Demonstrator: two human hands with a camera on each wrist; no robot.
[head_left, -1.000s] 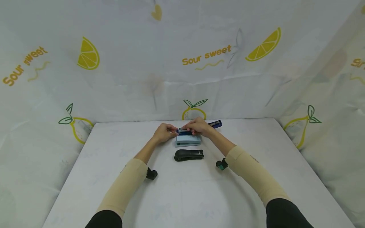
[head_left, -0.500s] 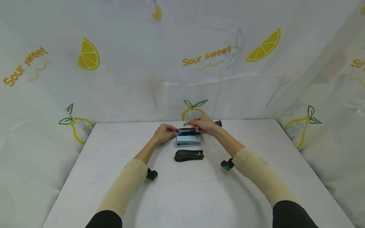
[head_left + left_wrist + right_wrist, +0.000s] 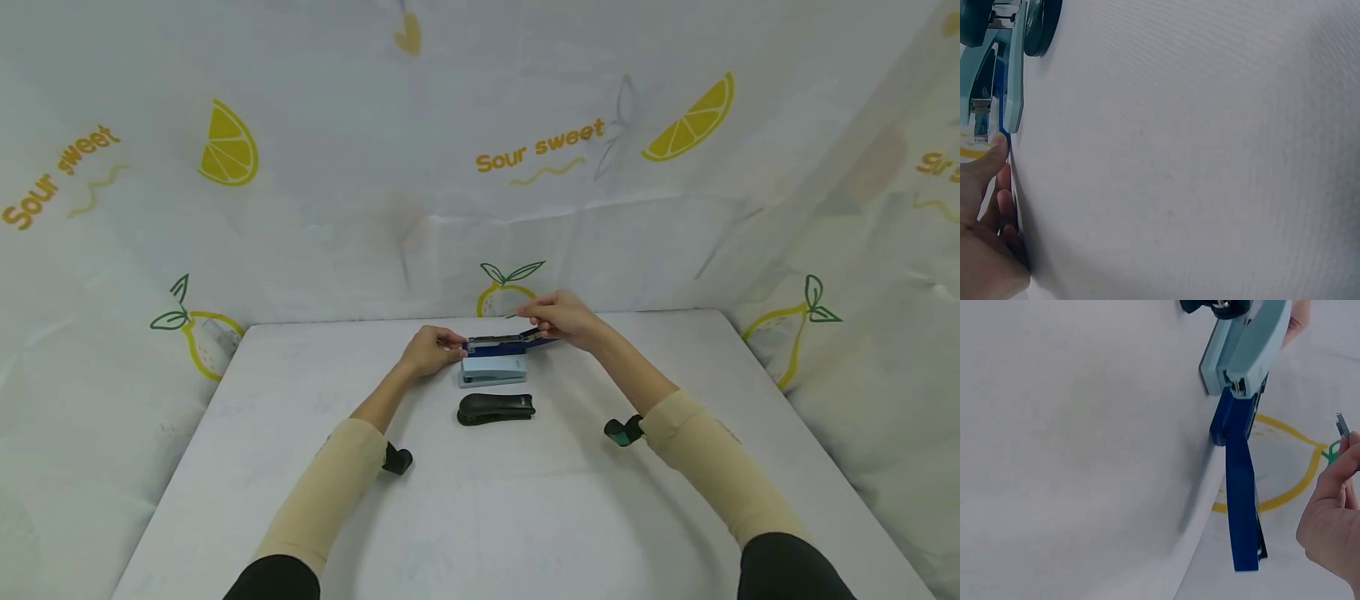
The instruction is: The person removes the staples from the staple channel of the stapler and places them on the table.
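A dark blue stapler (image 3: 495, 350) lies near the table's far edge, its top arm (image 3: 1240, 506) swung back away from its base. With thumb and fingers, my left hand (image 3: 431, 352) grips the left end of the base; the exact contact is partly hidden. My right hand (image 3: 567, 320) is raised above and behind the swung-back arm, pinching a small grey strip of staples (image 3: 1343, 425) between thumb and fingertips. The strip is clear of the stapler. Just in front of the blue one stands a light blue stapler (image 3: 492, 370), which neither hand holds.
A black stapler (image 3: 496, 408) lies nearest to me, in line with the other two. The white table (image 3: 480, 517) ends in a far edge just behind the blue stapler, where a lemon-print curtain (image 3: 337, 208) hangs.
My right hand has lifted from over the blue stapler's base and moved right and back, carrying the staple strip. The left hand keeps its hold on the stapler's end.
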